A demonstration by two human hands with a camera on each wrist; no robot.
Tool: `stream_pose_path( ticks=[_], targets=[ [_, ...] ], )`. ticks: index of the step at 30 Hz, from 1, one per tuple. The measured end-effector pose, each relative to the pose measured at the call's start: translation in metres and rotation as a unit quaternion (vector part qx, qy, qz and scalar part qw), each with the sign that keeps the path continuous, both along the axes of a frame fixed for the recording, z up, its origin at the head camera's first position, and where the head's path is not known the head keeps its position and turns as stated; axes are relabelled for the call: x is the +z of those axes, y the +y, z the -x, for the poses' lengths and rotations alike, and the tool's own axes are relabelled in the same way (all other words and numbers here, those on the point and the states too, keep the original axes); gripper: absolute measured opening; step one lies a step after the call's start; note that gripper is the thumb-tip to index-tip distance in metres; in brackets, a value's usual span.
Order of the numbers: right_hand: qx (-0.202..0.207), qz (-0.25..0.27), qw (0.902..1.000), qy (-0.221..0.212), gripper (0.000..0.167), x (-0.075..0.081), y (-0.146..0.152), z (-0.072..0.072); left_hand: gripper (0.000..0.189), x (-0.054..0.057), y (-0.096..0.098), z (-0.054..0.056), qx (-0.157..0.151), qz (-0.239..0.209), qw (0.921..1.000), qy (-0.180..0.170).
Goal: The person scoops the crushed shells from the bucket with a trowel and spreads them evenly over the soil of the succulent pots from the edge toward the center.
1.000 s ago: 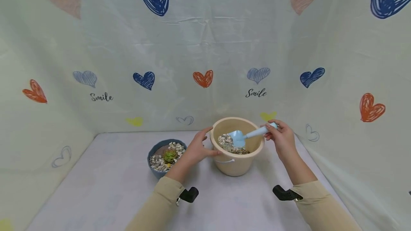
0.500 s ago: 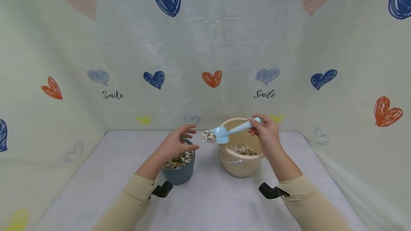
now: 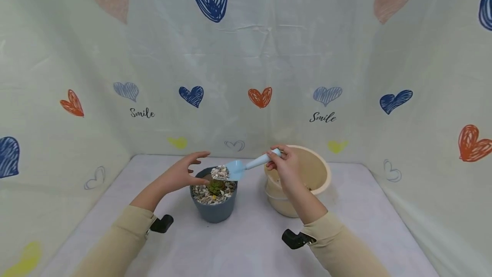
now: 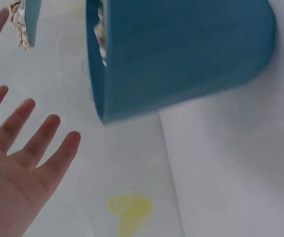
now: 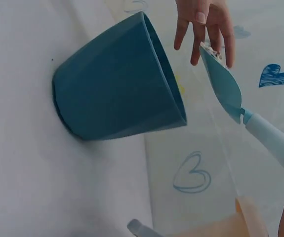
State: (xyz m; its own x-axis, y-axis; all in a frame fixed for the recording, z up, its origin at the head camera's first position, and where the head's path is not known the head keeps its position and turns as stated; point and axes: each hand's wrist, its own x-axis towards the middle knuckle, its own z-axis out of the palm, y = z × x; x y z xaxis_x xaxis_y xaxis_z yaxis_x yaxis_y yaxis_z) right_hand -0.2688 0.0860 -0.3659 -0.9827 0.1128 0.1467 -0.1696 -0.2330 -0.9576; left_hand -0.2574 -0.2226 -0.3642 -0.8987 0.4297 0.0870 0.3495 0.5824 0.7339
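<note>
My right hand (image 3: pixel 286 166) grips the handle of a light blue trowel (image 3: pixel 235 169). Small pale pebbles (image 3: pixel 220 172) lie heaped on its blade, which hangs above a blue-grey plant pot (image 3: pixel 215 210). Inside the pot a green succulent (image 3: pixel 216 187) stands among pebbles, partly covered by the blade. My left hand (image 3: pixel 178 176) is at the pot's left side, fingers spread and holding nothing; the left wrist view shows its fingers (image 4: pixel 48 143) apart from the pot wall. In the right wrist view the trowel (image 5: pixel 223 89) is raised clear of the pot rim.
A cream bucket (image 3: pixel 317 170) with a white handle stands right of the pot, partly behind my right hand. Both stand on a white-covered table (image 3: pixel 230 251). A pale curtain (image 3: pixel 246 54) printed with hearts hangs behind the table.
The loaded trowel has come up out of the bucket and moved left to over the pot. My left hand has left the bucket and moved left beside the pot. The view has shifted.
</note>
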Motion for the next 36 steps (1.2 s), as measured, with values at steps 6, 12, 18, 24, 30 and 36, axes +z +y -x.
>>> stream_pose_path(
  ticks=[6,12,18,24,30,36],
  targets=[
    [0.000,-0.030,0.9995,0.011,0.019,-0.004,-0.021,0.003,0.102,-0.004,-0.018,0.013,-0.060,0.020,0.9969,-0.047],
    [-0.008,-0.068,0.9975,0.018,0.020,-0.008,-0.030,0.004,0.110,-0.017,-0.027,0.028,-0.123,0.038,0.9842,-0.122],
    [-0.014,-0.077,0.9969,0.010,0.020,-0.013,-0.039,0.005,0.114,-0.030,-0.032,0.041,-0.138,0.035,0.9713,-0.191],
    [-0.007,-0.083,0.9965,0.009,0.022,-0.014,-0.048,0.005,0.120,-0.036,-0.035,0.045,-0.146,0.021,0.9648,-0.218],
    [0.002,-0.089,0.9959,0.017,0.022,-0.014,-0.056,0.006,0.120,-0.046,-0.037,0.045,-0.154,-0.017,0.9599,-0.234],
    [0.015,-0.087,0.9955,0.034,0.024,-0.013,-0.060,0.007,0.116,-0.050,-0.036,0.043,-0.158,-0.039,0.9593,-0.231]
  ],
)
